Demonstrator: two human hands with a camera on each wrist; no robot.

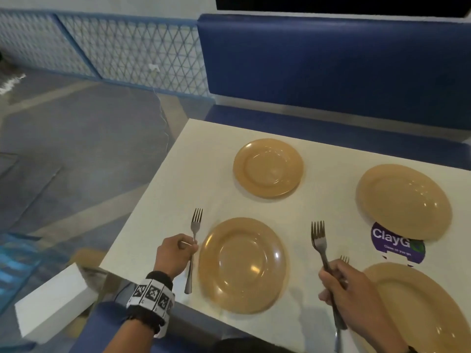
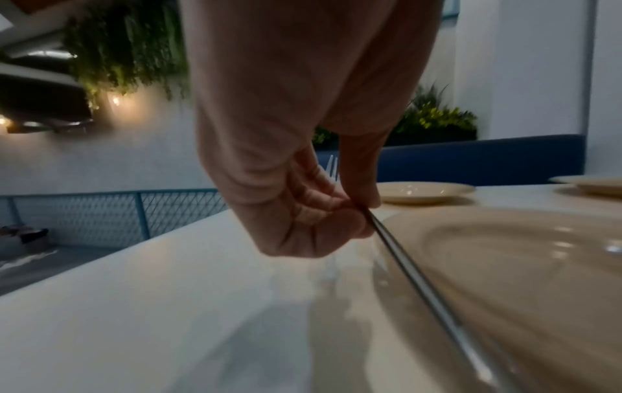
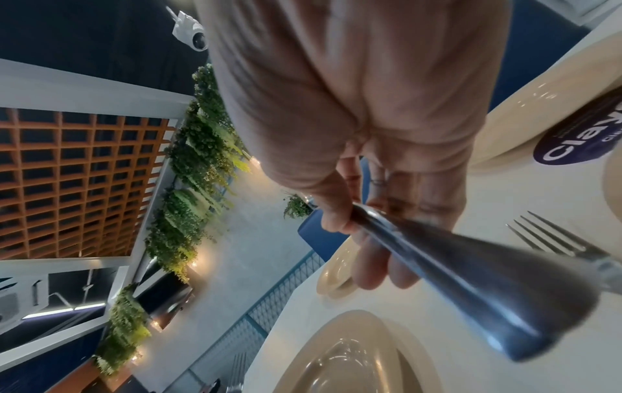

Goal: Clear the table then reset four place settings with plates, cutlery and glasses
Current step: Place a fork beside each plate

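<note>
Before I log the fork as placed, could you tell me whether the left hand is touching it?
Touching: the left wrist view shows the left hand pinching the fork handle between fingertips.

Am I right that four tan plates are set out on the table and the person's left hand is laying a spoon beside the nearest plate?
Nearly. The four tan plates are there, but the head view shows the left hand holding a fork, not a spoon: its tines point away beside the nearest plate. The right hand holds more forks.
</note>
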